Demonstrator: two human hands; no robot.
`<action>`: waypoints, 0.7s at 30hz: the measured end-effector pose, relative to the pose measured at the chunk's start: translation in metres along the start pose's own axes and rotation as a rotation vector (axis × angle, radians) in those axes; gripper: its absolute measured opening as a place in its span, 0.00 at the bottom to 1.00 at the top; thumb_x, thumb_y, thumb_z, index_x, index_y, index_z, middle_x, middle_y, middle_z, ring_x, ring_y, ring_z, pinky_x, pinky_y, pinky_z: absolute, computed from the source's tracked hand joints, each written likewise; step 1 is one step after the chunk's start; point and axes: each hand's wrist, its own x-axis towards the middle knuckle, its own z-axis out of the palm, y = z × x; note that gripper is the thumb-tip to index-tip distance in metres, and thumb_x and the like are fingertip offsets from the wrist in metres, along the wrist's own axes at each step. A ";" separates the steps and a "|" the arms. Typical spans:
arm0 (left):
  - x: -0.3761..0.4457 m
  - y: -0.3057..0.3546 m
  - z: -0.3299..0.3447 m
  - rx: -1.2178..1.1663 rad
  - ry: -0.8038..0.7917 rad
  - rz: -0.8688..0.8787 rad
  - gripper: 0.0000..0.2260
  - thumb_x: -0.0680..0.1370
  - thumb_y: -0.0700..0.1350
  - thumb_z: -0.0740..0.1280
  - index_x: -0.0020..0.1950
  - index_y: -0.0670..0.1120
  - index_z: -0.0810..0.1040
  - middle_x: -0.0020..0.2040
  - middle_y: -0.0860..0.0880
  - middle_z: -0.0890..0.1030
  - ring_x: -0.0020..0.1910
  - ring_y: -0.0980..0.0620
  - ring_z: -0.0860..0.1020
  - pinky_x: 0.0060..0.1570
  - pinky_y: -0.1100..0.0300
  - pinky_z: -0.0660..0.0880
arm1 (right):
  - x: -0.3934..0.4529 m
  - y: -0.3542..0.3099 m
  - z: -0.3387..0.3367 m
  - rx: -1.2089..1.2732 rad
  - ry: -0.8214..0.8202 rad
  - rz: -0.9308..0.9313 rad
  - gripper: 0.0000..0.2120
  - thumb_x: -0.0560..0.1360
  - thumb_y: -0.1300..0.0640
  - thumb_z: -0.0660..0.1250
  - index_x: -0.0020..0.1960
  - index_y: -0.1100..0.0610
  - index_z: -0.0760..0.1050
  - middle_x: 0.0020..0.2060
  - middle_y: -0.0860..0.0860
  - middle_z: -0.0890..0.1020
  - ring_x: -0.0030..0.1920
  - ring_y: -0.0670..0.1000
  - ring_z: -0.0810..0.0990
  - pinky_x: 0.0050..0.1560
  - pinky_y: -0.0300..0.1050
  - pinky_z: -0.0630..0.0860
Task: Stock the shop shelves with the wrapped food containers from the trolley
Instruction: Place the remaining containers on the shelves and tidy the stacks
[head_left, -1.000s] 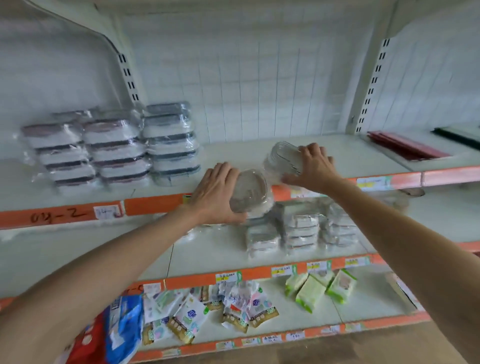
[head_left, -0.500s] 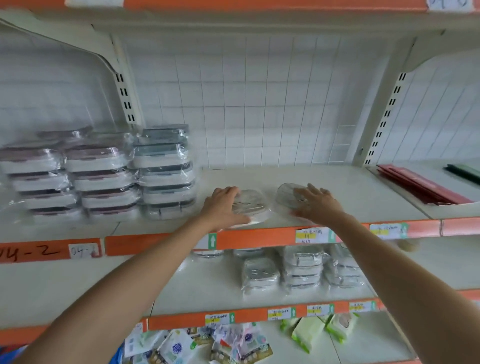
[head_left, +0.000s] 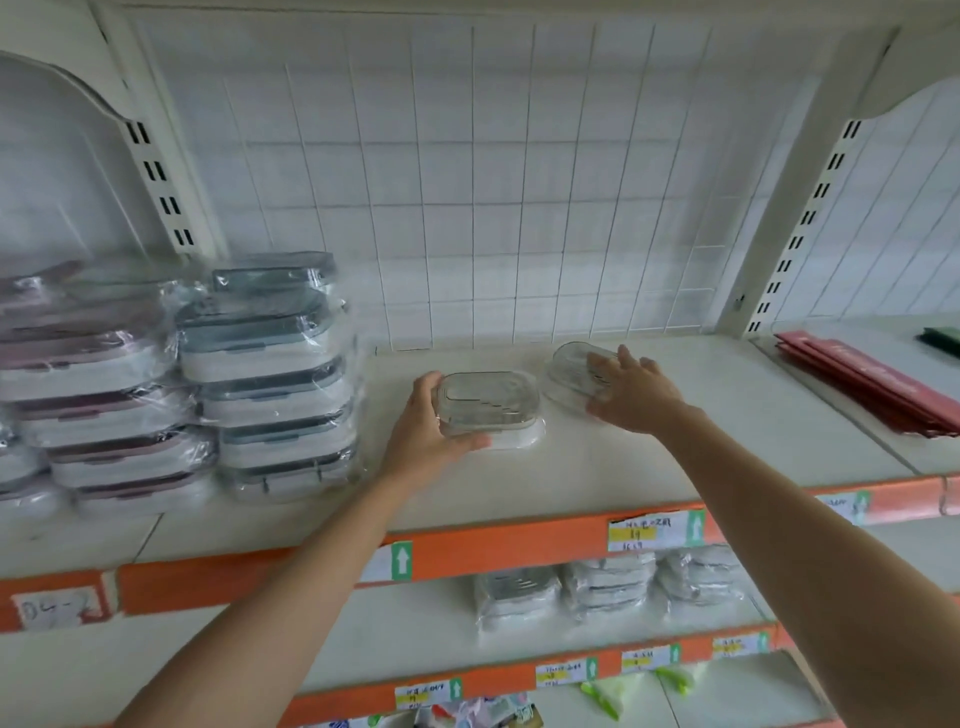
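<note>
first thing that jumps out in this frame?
Two hands at mid-shelf: the left hand grips a clear wrapped container resting on the shelf, the right hand holds a second container beside it. Left of them stand tall stacks of wrapped containers.

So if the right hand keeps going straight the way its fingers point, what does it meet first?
The right hand points toward the back of the shelf and a little left, with the clear container under its fingers. Beyond that, bare shelf, then probably the white wire grid; depth is unclear.
</note>
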 end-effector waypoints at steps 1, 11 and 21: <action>0.000 -0.002 0.001 0.004 0.010 0.000 0.44 0.59 0.52 0.80 0.70 0.46 0.63 0.64 0.49 0.71 0.61 0.54 0.72 0.59 0.63 0.70 | 0.003 0.001 0.001 -0.006 0.013 -0.011 0.30 0.75 0.46 0.62 0.74 0.45 0.55 0.71 0.53 0.59 0.71 0.61 0.58 0.66 0.54 0.64; -0.007 0.007 0.000 0.048 0.056 0.006 0.40 0.62 0.54 0.79 0.69 0.48 0.65 0.63 0.54 0.69 0.64 0.54 0.70 0.63 0.61 0.67 | 0.019 -0.003 -0.029 0.342 0.084 -0.132 0.31 0.68 0.43 0.73 0.69 0.45 0.68 0.63 0.55 0.72 0.64 0.57 0.70 0.60 0.45 0.67; -0.012 0.012 0.000 0.098 0.084 -0.070 0.45 0.65 0.52 0.79 0.72 0.44 0.56 0.68 0.48 0.70 0.62 0.52 0.73 0.55 0.66 0.65 | 0.010 -0.064 -0.014 0.192 0.008 -0.646 0.34 0.65 0.34 0.69 0.69 0.41 0.67 0.70 0.49 0.66 0.64 0.57 0.67 0.68 0.47 0.60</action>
